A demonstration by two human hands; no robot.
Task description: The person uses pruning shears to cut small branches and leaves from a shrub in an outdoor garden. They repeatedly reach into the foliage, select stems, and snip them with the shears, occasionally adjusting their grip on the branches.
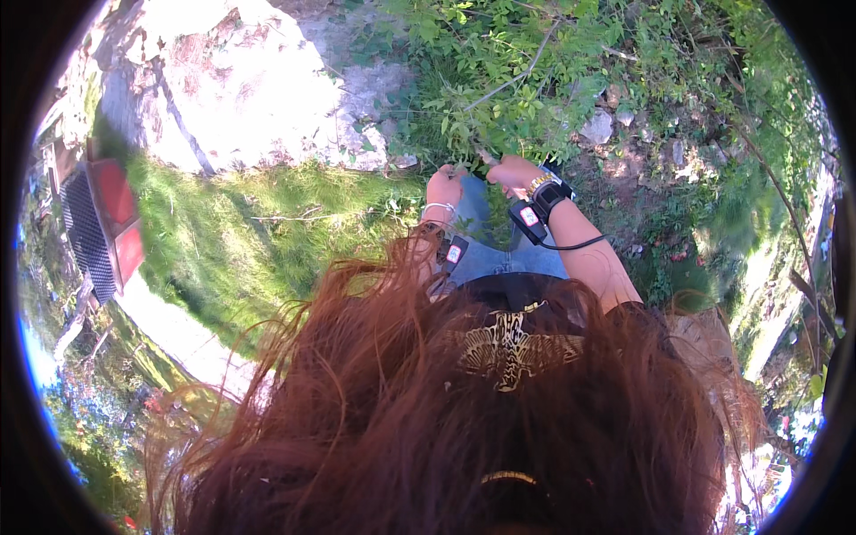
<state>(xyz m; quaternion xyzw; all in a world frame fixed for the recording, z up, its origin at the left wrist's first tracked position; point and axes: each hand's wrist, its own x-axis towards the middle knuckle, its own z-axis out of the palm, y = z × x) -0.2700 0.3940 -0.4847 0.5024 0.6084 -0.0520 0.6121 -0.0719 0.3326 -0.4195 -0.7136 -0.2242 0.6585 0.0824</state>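
My left hand point(445, 185) has its fingers curled, at the lower edge of the leafy weeds point(461, 114). Whether anything is in its grip is too small to see. A little to the right, my right hand point(515, 174) is also curled, its fingertips close to a short pale brown piece point(488, 158), perhaps a stem. I cannot tell whether the hand holds it. Both hands are just beyond the knees of my blue jeans point(501, 257). Each wrist carries a strapped-on black sensor box, the right box point(528, 223) with a cable.
A large sunlit rock point(261, 87) lies at the upper left, bordered by grass point(267, 234). Loose stones point(597, 127) lie on bare soil to the right. A thin dry branch point(515, 77) slants through the weeds. Red panels with dark mesh point(87, 227) stand far left. Long hair covers the lower view.
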